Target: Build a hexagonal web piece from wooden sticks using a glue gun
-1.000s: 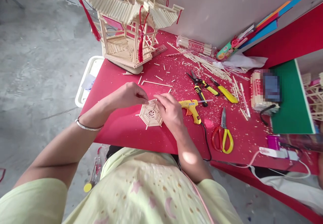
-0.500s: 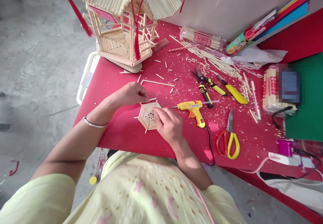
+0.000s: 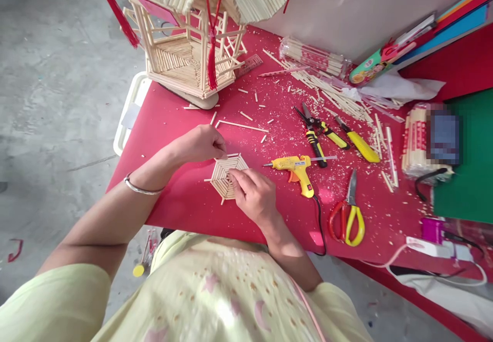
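A hexagonal panel of thin wooden sticks (image 3: 221, 177) lies on the red tabletop, built in rings around a spoked centre. My left hand (image 3: 206, 143) is closed at its upper left corner, fingertips pinching the edge. Over the panel's right half, my right hand (image 3: 254, 192) is closed, thumb and forefinger together near the centre; whatever they may hold is too small to make out. That hand covers part of the panel. A yellow hot glue gun (image 3: 295, 165) lies just right of it, nozzle pointing left, with a clear glue stick in its back.
A stick-built pavilion model (image 3: 192, 59) with red tassels stands at the back left. Pliers (image 3: 316, 144), a yellow utility knife (image 3: 362, 146) and scissors (image 3: 350, 213) lie to the right. Loose sticks (image 3: 327, 93) and crumbs are scattered about. A black cord (image 3: 319, 224) runs off the front edge.
My right hand has shifted slightly left, its fingertips now nearer the panel's centre. My left hand stays at the upper left corner. The view has moved a little.
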A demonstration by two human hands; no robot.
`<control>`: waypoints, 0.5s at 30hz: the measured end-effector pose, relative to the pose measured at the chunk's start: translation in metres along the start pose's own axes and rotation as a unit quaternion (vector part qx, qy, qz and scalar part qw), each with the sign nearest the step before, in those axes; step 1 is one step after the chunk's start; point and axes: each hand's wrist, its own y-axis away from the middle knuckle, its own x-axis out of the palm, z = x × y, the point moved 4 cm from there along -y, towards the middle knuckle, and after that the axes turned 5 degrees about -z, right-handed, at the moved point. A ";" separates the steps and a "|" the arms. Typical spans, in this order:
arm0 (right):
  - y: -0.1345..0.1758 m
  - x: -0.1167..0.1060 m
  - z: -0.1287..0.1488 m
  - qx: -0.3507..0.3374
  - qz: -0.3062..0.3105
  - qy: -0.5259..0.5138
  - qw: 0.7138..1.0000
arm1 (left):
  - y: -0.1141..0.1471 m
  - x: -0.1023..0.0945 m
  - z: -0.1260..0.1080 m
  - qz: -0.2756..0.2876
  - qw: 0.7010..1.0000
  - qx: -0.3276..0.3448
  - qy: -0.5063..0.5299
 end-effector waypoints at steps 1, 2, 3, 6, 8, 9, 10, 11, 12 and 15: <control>0.000 0.000 0.000 -0.001 -0.001 0.000 1.000 | 0.000 0.000 -0.001 -0.001 1.000 0.001 -0.005; 0.000 0.000 0.000 -0.003 -0.001 0.000 1.000 | 0.000 0.001 -0.001 -0.002 1.000 0.003 -0.009; 0.001 0.000 0.000 -0.003 0.000 0.001 1.000 | 0.000 0.001 0.000 -0.001 1.000 0.006 -0.012; 0.002 0.000 -0.001 -0.003 0.003 0.000 1.000 | -0.001 0.004 0.001 0.002 1.000 0.019 -0.022; 0.002 0.000 -0.001 -0.002 0.007 -0.001 1.000 | -0.001 0.005 0.002 0.001 0.999 0.025 -0.029; 0.002 0.001 -0.001 -0.002 0.010 -0.002 1.000 | -0.001 0.005 0.002 0.000 0.999 0.026 -0.031; 0.002 0.001 0.000 -0.002 0.014 -0.002 1.000 | -0.001 0.005 0.001 -0.001 0.999 0.026 -0.032; 0.002 0.001 0.000 -0.001 0.017 -0.002 1.000 | 0.000 0.005 0.001 -0.001 0.999 0.027 -0.033; 0.002 0.002 0.000 -0.001 0.019 0.000 1.000 | 0.000 0.005 0.000 -0.002 0.999 0.027 -0.034; 0.001 0.002 0.000 0.000 0.023 0.002 1.000 | 0.000 0.006 0.001 -0.005 0.999 0.026 -0.041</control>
